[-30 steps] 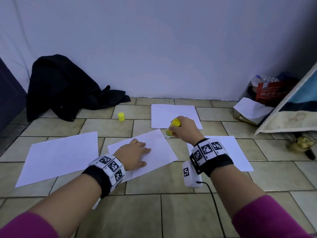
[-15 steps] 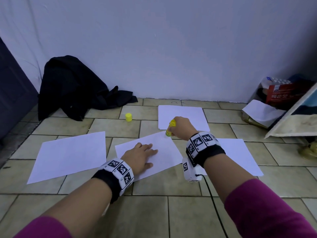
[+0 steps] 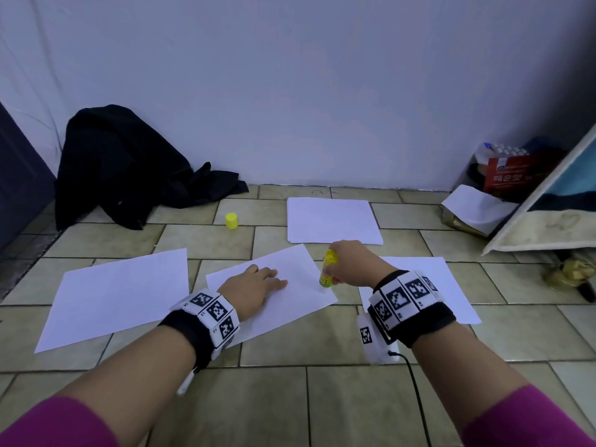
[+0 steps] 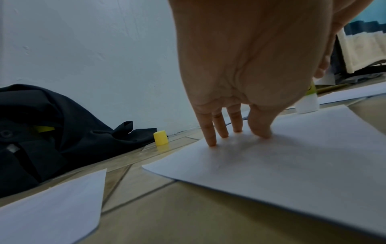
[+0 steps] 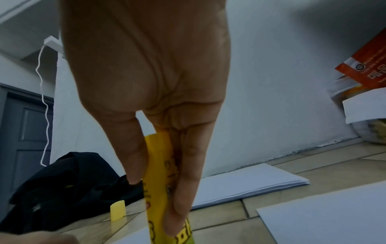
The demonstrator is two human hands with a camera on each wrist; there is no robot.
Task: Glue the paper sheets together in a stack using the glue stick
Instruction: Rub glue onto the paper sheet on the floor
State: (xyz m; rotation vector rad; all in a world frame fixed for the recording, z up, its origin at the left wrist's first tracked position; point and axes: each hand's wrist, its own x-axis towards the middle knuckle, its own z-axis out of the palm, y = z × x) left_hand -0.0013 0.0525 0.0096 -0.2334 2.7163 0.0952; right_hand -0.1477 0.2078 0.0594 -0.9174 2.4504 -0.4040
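A tiled floor carried everything, and a pale wall rose behind it. A black garment lay heaped far beyond the left hand's fingertips, against the wall. Four lots of white paper lay on the tiles: a left sheet out past the left hand's little-finger side, a middle sheet directly under the left fingers, a right sheet partly under the right wrist, and a thin paper stack just beyond the right knuckles. A red packet sat in clutter well off to the right.

The left hand lay flat on the middle sheet, fingers straight and slightly spread, tips pressing the paper. The right hand was curled round the yellow glue stick, thumb and fingers clamped along its barrel, its white lower end touching the middle sheet near that sheet's right edge, just beside the left fingertips. The yellow cap stood upright on the tiles beyond the left fingertips, near the garment, apart from both hands.
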